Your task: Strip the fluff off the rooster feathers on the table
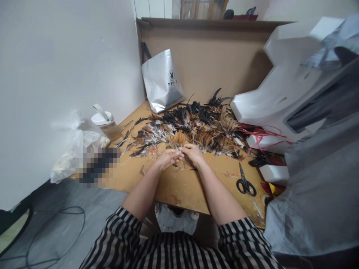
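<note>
My left hand (pixel 168 158) and my right hand (pixel 193 154) meet over the middle of the table, their fingers closed in a pinch. Between the fingertips they hold the base of a small bunch of golden-brown feathers (pixel 177 138), which fans out away from me. Just behind it spreads a wide pile of feathers (pixel 193 121), black, brown and whitish, many in bunches. My fingers partly hide the quill ends. Loose fluff and reddish thread scraps lie close to my left hand.
Black-handled scissors (pixel 244 183) lie at the right. Red strings (pixel 262 133) hang by white foam pieces (pixel 276 173). A silver bag (pixel 162 82) stands at the back, a lidded cup (pixel 108 125) and plastic bag (pixel 74 153) at the left. Cardboard (pixel 213 56) walls the back of the wooden table (pixel 179 190).
</note>
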`<state>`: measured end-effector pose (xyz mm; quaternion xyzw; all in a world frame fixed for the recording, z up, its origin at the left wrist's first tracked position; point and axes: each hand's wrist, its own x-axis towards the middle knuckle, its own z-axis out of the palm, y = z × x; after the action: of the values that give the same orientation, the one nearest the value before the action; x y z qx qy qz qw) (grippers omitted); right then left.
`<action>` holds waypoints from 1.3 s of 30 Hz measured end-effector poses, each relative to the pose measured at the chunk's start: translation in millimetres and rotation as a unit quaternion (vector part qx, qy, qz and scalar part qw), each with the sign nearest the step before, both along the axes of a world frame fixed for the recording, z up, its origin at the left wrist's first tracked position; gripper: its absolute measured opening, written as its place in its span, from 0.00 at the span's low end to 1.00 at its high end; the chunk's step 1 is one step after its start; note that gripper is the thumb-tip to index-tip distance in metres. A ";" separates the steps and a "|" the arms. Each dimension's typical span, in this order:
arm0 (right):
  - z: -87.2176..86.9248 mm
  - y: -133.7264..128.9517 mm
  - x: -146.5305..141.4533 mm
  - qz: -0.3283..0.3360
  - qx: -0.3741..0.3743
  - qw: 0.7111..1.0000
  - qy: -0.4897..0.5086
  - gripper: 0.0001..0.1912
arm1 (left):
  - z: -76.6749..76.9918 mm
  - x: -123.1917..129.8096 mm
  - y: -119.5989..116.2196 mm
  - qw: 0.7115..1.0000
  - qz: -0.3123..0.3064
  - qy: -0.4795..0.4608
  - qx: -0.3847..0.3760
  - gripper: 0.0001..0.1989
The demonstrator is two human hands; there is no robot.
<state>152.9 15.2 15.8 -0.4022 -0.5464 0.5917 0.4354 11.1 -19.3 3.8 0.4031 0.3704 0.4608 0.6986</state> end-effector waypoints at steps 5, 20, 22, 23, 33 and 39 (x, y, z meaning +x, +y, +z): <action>-1.0 -0.7 -1.2 0.016 0.002 1.000 -0.004 0.14 | 1.5 0.2 -1.3 1.000 -0.011 0.022 0.009 0.13; 4.3 -7.4 -7.7 -0.054 0.092 0.988 -0.110 0.17 | -1.3 8.2 3.3 0.979 0.043 0.158 0.121 0.09; 1.9 -5.5 -6.2 -0.051 0.083 0.990 -0.106 0.17 | -0.8 8.0 2.8 0.978 0.035 0.162 0.125 0.10; 0.9 -4.4 -5.3 -0.052 0.078 0.990 -0.106 0.17 | -1.0 7.9 2.7 0.978 0.032 0.161 0.124 0.10; 2.8 0.8 3.3 -0.061 0.045 0.990 -0.116 0.20 | -3.1 2.7 4.3 0.986 0.015 0.142 0.086 0.16; 4.1 -2.1 3.2 -0.050 0.019 0.993 -0.109 0.21 | 2.0 2.8 1.0 0.983 0.019 0.162 0.088 0.15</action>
<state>156.2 13.0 19.9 -0.4829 -0.5810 0.5116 0.4093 13.8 -18.2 5.7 0.5248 0.4442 0.4332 0.5827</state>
